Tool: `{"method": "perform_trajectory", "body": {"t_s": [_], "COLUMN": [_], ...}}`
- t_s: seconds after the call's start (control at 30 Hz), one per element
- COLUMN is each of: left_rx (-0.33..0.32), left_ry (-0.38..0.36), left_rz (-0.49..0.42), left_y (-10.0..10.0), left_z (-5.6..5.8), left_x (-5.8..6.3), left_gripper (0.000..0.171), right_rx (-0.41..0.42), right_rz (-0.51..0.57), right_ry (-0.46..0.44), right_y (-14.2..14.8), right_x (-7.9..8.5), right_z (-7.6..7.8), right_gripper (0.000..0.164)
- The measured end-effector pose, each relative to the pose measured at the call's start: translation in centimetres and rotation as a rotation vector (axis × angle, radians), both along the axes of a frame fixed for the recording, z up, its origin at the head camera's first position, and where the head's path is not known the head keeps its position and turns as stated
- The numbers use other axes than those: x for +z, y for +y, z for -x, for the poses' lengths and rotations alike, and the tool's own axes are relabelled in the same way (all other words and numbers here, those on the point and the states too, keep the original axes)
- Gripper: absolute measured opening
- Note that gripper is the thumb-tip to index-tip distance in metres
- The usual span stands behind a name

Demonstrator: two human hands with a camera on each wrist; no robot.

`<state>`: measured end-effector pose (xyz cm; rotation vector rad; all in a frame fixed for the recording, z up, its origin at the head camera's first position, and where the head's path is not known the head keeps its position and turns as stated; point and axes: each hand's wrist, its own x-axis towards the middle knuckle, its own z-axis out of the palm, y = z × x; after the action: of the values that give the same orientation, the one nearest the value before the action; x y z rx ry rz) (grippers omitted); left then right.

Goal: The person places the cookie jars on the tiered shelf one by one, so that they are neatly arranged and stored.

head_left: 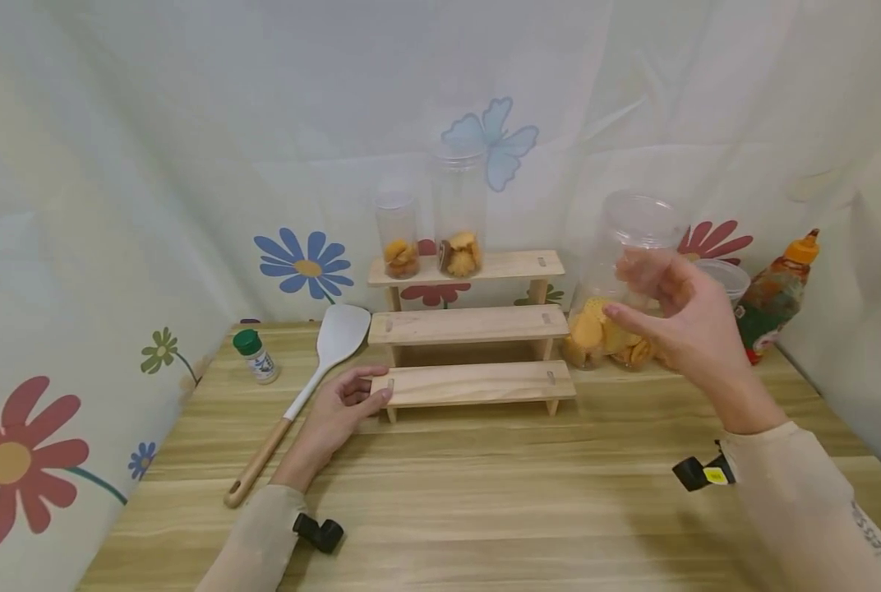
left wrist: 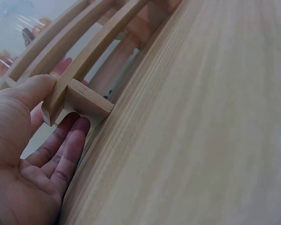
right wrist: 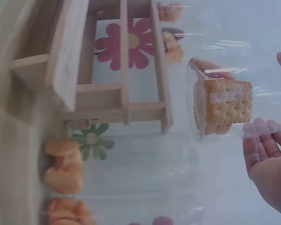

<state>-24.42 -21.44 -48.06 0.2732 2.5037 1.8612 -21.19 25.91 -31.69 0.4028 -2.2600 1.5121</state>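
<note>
My left hand grips the left end of the lowest step of a three-step wooden shelf. In the left wrist view its thumb lies on the board and its fingers curl below, beside the leg. My right hand holds a clear lidded jar at the shelf's right, thumb on one side and fingers on the other. Square crackers sit in the bottom of this jar, which is raised off the table in the right wrist view. A short jar and a taller jar of snacks stand on the top step.
At the right are more clear containers with snacks and a sauce bottle with an orange cap. A white spatula with a wooden handle lies left of the shelf, beside a green-capped shaker. A flowered curtain surrounds the table.
</note>
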Motion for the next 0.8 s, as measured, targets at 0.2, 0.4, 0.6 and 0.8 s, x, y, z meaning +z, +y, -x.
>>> {"method": "perform_trajectory", "body": {"t_s": [0.2,0.4,0.6,0.8], "left_rx": [-0.003,0.007,0.008,0.012], "left_ry": [-0.014,-0.032,-0.029,-0.025], "left_rz": [-0.004,-0.004,0.002,0.004], "left_y": [0.0,0.1,0.1,0.1], "left_z": [0.0,-0.2,-0.1,-0.1], "left_x": [0.1,0.3,0.2,0.1], "left_gripper": [0.046,0.046,0.048,0.049], "right_rx": [0.020,0.017,0.049,0.051], "right_rz": [-0.008,-0.001,0.033,0.030], "right_ry": [-0.002,-0.060,-0.079,-0.114], "right_y": [-1.4,-2.6,-4.0,-5.2], "right_x": [2.5,3.9,4.4,4.2], "right_z": [1.9,4.7,8.2,10.8], "right_gripper": [0.058,0.063,0.072,0.075]}}
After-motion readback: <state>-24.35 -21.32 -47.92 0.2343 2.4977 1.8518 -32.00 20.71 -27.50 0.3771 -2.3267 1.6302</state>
